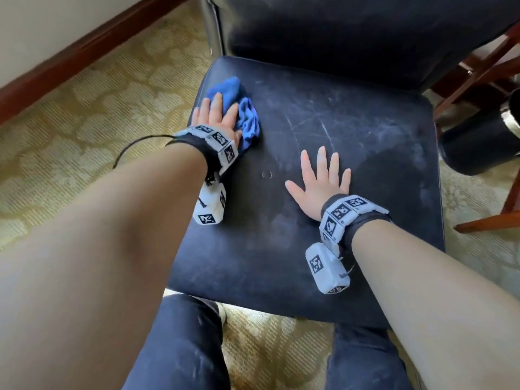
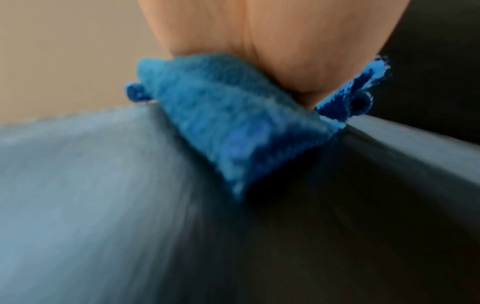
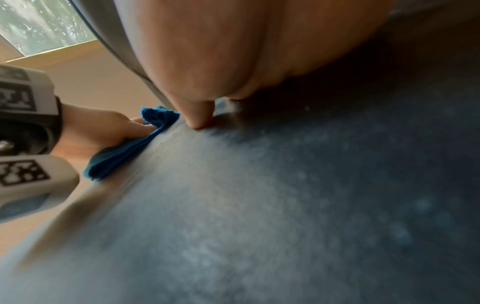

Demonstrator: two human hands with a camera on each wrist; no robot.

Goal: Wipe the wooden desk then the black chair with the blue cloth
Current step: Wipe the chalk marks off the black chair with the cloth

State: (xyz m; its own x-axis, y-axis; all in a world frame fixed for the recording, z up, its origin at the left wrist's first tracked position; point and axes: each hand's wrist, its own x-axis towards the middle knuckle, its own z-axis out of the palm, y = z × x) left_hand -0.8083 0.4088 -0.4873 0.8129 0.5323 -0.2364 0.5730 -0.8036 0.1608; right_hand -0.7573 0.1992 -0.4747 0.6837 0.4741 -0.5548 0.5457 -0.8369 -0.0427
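Observation:
The black chair's seat (image 1: 337, 122) is scuffed and dusty, and its backrest (image 1: 337, 29) rises at the far side. My left hand (image 1: 216, 114) lies flat with straight fingers on the crumpled blue cloth (image 1: 244, 119), pressing it onto the seat's far left corner. The left wrist view shows the cloth (image 2: 228, 123) bunched under my palm (image 2: 259, 41) on the seat (image 2: 103, 205), blurred. Near the seat's middle, my right hand (image 1: 320, 181) rests flat with fingers spread and holds nothing. In the right wrist view, my right hand (image 3: 246, 51) rests on the seat, with the left hand (image 3: 103, 131) and cloth (image 3: 122, 152) beyond it.
A black cylindrical bin (image 1: 478, 142) stands on the floor right of the chair, beside reddish wooden furniture legs (image 1: 484, 68). Patterned carpet (image 1: 84, 108) and a dark wooden baseboard (image 1: 70, 54) lie to the left. My legs in dark trousers (image 1: 183, 347) stand at the seat's near edge.

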